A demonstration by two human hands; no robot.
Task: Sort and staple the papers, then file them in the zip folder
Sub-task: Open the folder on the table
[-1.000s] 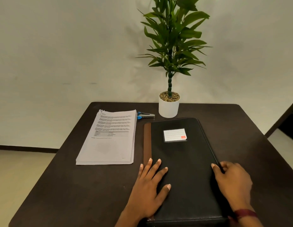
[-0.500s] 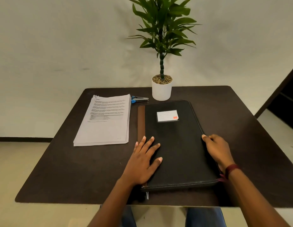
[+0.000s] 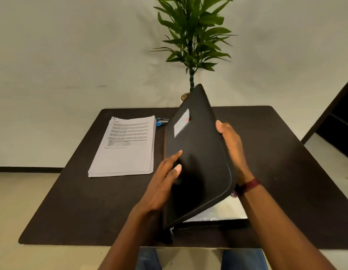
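Zip folder [image 3: 198, 152], cover half raised on the desk [image 3: 286, 172].
Your right hand [image 3: 233, 151] clamps its free edge to open it; your left hand [image 3: 163, 184], fingers straight, braces the spine side; papers [image 3: 126, 151] lie beside, unfiled.

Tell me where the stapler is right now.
In the head view the stapler lies far back on the table, left of centre, between the far right corner of the paper stack and the raised cover of the zip folder.

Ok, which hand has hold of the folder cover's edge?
The right hand, with the wristband: it grips the folder by the cover's free edge. The left hand only rests flat on the cover's face.
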